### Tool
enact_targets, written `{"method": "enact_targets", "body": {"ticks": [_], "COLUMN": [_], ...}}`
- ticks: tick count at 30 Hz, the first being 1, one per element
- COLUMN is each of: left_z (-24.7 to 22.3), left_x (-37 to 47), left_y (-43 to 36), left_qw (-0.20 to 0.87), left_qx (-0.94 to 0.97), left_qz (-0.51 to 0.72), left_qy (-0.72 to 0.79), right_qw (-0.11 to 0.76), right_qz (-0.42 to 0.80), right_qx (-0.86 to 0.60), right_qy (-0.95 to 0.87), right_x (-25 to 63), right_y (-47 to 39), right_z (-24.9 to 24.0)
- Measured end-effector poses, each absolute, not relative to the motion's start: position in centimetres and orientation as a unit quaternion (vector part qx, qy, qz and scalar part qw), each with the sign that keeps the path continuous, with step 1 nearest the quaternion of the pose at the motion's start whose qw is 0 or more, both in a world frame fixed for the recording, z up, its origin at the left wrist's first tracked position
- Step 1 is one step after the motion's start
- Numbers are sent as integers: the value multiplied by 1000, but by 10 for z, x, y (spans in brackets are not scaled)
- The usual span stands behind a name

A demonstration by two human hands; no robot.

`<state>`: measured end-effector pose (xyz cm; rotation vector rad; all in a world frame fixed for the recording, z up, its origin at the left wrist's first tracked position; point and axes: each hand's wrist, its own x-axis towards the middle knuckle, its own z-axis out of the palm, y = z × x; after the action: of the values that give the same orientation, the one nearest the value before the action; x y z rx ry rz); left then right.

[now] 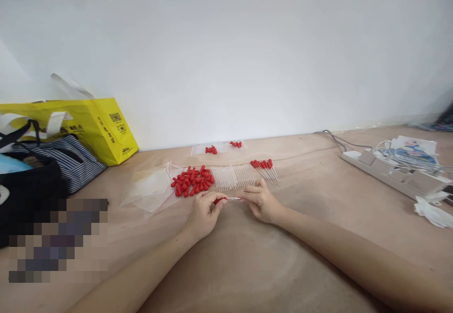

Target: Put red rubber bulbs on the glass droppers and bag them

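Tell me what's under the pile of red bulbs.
Beside the red bulbs, clear bags show at the left and brown tabletop in front. What lies under the pile's middle can't be seen; the bulbs cover it.

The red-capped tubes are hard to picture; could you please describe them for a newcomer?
Below the white wall, find the row of clear tubes across the brown table. The red-capped tubes fan out at its right end. Unlike their bare neighbours, these are red-topped.
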<state>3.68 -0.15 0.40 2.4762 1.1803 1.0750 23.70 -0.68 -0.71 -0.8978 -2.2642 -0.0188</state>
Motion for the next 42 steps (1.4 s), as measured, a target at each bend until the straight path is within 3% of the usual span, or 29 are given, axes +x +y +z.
{"method": "enact_targets", "body": {"ticks": [11,28,36,42], "left_z": [5,10,6,8], "left_x": [37,30,27,23], "left_y": [-7,2,5,10], "left_qw": [47,13,4,-13], "left_qx": [868,889,902,839], "left_qz": [332,302,271,299], "left_qy": [367,343,337,455], "right_qw": [328,296,269,318], "right_qz": [-62,47,-29,-2], "right_qx": [-357,-393,-377,-551], "right_qy": [-872,-869,-886,-771], "right_x": [230,230,234,253], "right_y": [-12,-8,-8,16], "right_z": [1,2,5,2]}}
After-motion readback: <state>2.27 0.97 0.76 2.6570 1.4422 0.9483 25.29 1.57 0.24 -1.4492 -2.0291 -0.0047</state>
